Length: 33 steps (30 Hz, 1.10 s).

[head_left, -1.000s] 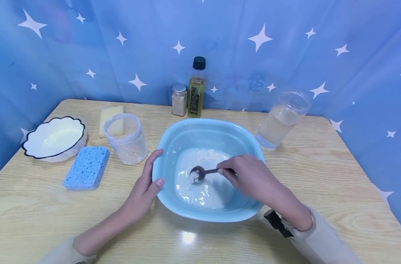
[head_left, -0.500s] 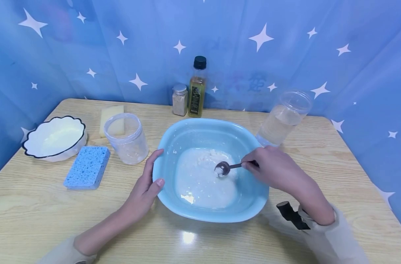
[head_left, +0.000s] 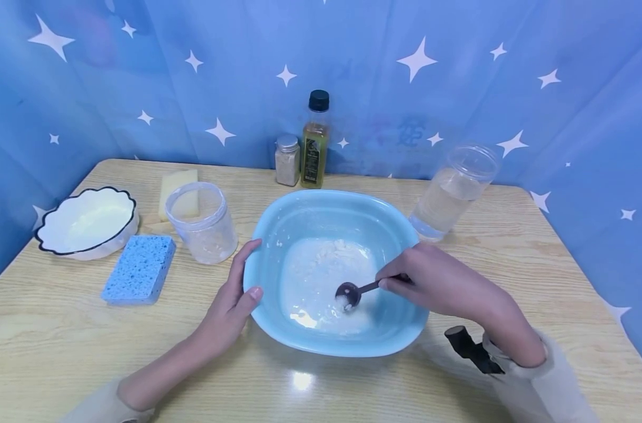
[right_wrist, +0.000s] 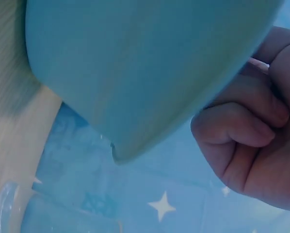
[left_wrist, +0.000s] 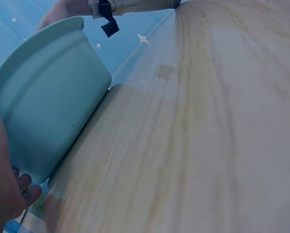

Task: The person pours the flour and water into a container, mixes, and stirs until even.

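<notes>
A light blue basin (head_left: 342,200) stands on the table with a wet white mixture (head_left: 321,276) in it; some lumps show near the far side. My left hand (head_left: 231,308) holds the basin's left rim, thumb on the edge; in the left wrist view its fingertips (left_wrist: 32,193) lie against the outer wall. With its fingers curled, my right hand (head_left: 432,279) grips the handle of a dark spoon (head_left: 348,295) over the basin's right side. The spoon's bowl sits in the mixture with a little white stuff in it. In the right wrist view the basin hides the spoon.
Left of the basin are a clear plastic jar (head_left: 211,235), a blue sponge (head_left: 140,269), a scalloped white bowl (head_left: 88,223) and a pale yellow flat piece (head_left: 179,191). Behind it stand an oil bottle (head_left: 314,150) and a small shaker jar (head_left: 287,161). A water jar (head_left: 450,194) is at right.
My right hand has swept the spoon rightward through the mixture, then nearer to me and slightly left. The left hand keeps its hold on the rim, and the basin stays nearly in place.
</notes>
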### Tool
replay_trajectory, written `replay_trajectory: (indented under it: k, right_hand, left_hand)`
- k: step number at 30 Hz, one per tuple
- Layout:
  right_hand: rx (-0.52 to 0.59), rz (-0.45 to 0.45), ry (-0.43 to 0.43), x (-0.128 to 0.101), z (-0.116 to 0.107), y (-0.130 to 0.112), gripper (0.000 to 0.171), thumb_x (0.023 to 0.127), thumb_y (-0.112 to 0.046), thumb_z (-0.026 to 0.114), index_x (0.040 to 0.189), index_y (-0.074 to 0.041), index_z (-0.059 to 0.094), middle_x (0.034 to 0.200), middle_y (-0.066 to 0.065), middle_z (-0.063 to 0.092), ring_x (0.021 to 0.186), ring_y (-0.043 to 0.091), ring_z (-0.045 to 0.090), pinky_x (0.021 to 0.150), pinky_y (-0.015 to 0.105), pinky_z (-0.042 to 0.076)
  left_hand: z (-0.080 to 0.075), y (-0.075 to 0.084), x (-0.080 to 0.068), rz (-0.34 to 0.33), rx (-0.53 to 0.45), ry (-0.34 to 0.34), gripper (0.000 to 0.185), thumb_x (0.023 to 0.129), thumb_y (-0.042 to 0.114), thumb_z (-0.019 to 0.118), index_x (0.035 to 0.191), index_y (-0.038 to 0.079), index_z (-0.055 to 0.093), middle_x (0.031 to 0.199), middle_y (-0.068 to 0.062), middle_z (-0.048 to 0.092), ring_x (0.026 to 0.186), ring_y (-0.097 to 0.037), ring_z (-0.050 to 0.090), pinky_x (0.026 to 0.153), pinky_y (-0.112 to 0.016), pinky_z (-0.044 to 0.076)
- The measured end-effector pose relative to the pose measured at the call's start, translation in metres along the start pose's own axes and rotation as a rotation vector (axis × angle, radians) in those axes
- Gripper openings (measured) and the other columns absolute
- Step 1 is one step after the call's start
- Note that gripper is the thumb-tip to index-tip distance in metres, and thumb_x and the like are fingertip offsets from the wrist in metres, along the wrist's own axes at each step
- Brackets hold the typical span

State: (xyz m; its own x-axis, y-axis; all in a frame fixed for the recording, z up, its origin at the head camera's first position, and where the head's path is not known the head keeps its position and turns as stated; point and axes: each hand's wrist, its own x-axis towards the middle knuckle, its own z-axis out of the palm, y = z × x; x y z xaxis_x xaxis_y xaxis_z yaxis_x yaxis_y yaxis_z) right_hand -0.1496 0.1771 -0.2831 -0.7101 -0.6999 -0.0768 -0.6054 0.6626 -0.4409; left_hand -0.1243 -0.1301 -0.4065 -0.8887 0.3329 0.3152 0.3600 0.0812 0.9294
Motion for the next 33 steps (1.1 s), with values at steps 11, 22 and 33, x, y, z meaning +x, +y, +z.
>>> replay_trajectory:
  k: [11,22,33]
  right_hand:
    - [0.034,-0.124,-0.014,0.016,0.023,-0.014,0.023,0.091,-0.014,0.059,0.069,-0.020,0.058,0.056,-0.015,0.030,0.050,-0.001,0.027,0.048,0.017,0.029]
    - [0.040,-0.160,0.086,0.016,0.023,-0.017,0.011,0.090,-0.013,0.061,0.093,-0.014,0.072,0.073,-0.014,0.058,0.056,-0.001,0.042,0.052,0.019,0.041]
    - [-0.058,-0.140,0.106,0.035,0.034,-0.025,0.011,0.088,-0.011,0.062,0.082,-0.016,0.069,0.064,-0.015,0.051,0.053,0.001,0.037,0.050,0.019,0.037]
  left_hand:
    - [-0.001,0.001,-0.001,-0.014,0.017,0.008,0.061,0.094,0.011,0.041,0.147,0.028,0.014,0.149,-0.007,0.023,0.119,-0.030,0.046,0.084,-0.033,0.051]
    - [-0.001,-0.001,0.000,0.005,0.005,-0.002,0.062,0.094,0.012,0.042,0.148,0.027,0.014,0.147,-0.010,0.026,0.117,-0.030,0.048,0.084,-0.034,0.051]
    - [-0.002,-0.004,-0.002,0.033,0.051,-0.004,0.061,0.095,0.014,0.044,0.148,0.025,0.016,0.145,-0.012,0.030,0.115,-0.029,0.051,0.083,-0.035,0.052]
